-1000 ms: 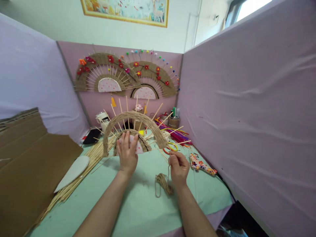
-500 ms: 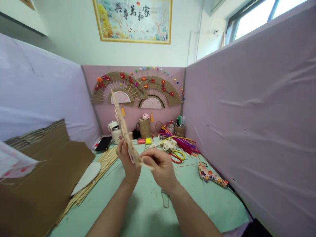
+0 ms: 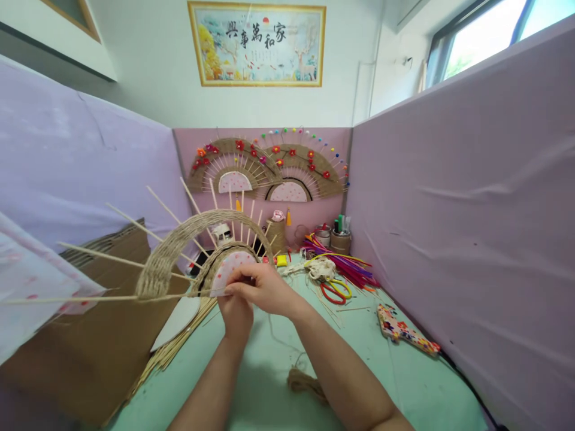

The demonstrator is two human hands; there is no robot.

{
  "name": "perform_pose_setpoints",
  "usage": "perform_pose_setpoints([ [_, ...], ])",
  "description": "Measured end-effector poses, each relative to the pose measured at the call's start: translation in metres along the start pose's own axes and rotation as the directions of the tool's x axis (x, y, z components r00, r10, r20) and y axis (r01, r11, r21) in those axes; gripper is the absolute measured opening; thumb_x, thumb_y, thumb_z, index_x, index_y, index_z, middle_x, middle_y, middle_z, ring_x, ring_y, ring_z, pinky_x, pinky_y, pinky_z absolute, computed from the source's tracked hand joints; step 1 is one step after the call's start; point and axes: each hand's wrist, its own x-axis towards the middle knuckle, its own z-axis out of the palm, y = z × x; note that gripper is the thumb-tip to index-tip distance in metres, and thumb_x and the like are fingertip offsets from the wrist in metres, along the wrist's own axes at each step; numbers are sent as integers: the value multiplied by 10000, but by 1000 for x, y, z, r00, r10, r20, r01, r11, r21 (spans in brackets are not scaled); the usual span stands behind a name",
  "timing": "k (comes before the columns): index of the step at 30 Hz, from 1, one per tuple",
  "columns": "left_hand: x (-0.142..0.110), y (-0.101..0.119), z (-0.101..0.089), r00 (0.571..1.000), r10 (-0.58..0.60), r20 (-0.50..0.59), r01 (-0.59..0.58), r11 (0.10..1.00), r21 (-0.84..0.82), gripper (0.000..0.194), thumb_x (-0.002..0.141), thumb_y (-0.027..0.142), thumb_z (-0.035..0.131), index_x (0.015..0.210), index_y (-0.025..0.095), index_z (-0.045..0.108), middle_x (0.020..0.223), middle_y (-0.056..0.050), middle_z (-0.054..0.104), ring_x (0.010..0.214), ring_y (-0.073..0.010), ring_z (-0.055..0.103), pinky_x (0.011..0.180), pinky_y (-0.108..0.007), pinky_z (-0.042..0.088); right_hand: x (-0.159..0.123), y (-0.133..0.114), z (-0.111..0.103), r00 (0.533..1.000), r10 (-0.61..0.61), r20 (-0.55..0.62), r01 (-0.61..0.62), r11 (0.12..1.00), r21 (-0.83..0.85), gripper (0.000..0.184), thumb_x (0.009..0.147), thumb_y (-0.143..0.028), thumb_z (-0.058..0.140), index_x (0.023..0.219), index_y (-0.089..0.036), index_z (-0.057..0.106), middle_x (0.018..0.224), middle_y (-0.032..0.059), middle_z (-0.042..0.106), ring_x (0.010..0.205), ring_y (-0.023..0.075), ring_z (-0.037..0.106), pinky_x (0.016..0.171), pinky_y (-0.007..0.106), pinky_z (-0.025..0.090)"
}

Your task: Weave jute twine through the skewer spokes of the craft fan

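A half-made fan (image 3: 155, 272) of thin sticks woven with jute twine is held up over the table, turned broadside. Its sticks spread up and to the left from a dotted pink half-circle (image 3: 227, 272). My left hand (image 3: 238, 314) grips the fan's lower middle from below, its fingertips hidden behind the fan and my right hand. My right hand (image 3: 267, 290) is closed, thumb and fingers pinching at the half-circle's lower edge. A thin strand hangs down to a loose bundle of twine (image 3: 305, 383) on the table, beside my right forearm.
Cardboard (image 3: 90, 353) and a bundle of sticks (image 3: 166, 353) lie left. Scissors (image 3: 336, 291), coloured pipe cleaners (image 3: 345, 263) and a flowered glue gun (image 3: 404, 329) with a cord lie right. A twine spool (image 3: 276, 236) stands behind. Two finished fans (image 3: 291, 155) hang on the back panel.
The fan has turned from nearly edge-on to broadside, its sticks now reaching left. My right hand has moved left onto the dotted half-circle. More of the twine bundle shows.
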Motion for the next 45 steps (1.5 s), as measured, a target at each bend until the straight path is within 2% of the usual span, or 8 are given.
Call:
perform_pose_setpoints([
  [3, -1, 5, -1, 997, -47, -63, 41, 995, -91, 254, 695, 264, 747, 936, 235, 671, 913, 4, 704, 927, -167, 657, 864, -277, 515, 1, 3, -6, 1000, -20, 15, 21, 998, -62, 74, 800, -221, 636, 753, -198, 689, 752, -14, 666, 730, 122, 583, 685, 218, 452],
  [9, -4, -2, -5, 970, -243, 4, 239, 952, -189, 401, 636, 146, 752, 1021, 213, 665, 1012, -29, 710, 1057, -185, 621, 952, -298, 448, 6, 24, -15, 989, 52, -136, -79, 975, -207, 112, 812, -265, 617, 749, -190, 671, 716, -13, 652, 669, 120, 559, 646, 228, 419],
  [17, 6, -6, -27, 835, -539, 112, 546, 781, -305, 309, 642, 147, 690, 951, 154, 685, 908, -44, 716, 842, -178, 656, 807, -302, 492, 10, 63, -8, 975, 116, -187, -179, 912, -368, 170, 828, -307, 564, 757, -187, 661, 697, 3, 651, 647, 135, 554, 628, 243, 381],
  [22, 18, 8, -37, 894, -448, 22, 443, 874, -198, 237, 702, 242, 709, 905, 123, 680, 820, -57, 716, 830, -204, 670, 802, -325, 495, 9, 72, -5, 969, 113, -218, -196, 890, -411, 217, 836, -339, 542, 714, -185, 635, 653, 1, 628, 597, 130, 520, 593, 242, 355],
  [25, 20, 11, -38, 951, -303, -66, 294, 948, -125, 421, 677, 188, 764, 1075, 181, 626, 925, -34, 721, 864, -175, 676, 818, -310, 497, 9, 77, -5, 963, 128, -238, -218, 891, -399, 241, 828, -358, 539, 687, -180, 623, 632, 2, 620, 578, 129, 505, 581, 242, 351],
  [30, 21, 16, -38, 977, -211, -21, 206, 970, -132, 476, 724, 203, 747, 1163, 233, 565, 1117, -45, 682, 968, -177, 663, 864, -317, 509, 9, 85, -4, 949, 158, -275, -255, 894, -368, 242, 817, -359, 534, 672, -177, 601, 599, -5, 602, 556, 128, 497, 573, 243, 349],
  [38, 33, 22, -55, 915, -347, 207, 394, 878, -270, 447, 803, 176, 630, 1236, 256, 555, 1218, -81, 657, 1154, -264, 596, 1008, -510, 427, 7, 90, -4, 959, 111, -260, -230, 842, -489, 240, 849, -358, 511, 713, -187, 609, 662, 14, 640, 609, 143, 535, 592, 246, 350],
  [45, 58, 0, -101, 828, -558, 59, 546, 778, -310, 428, 680, -52, 530, 1057, 112, 648, 1012, -116, 726, 970, -222, 679, 1033, -492, 422, 5, 94, 11, 968, 191, -162, -249, 657, -712, 209, 863, -361, 532, 775, -212, 648, 746, 49, 674, 673, 183, 588, 593, 268, 345],
])
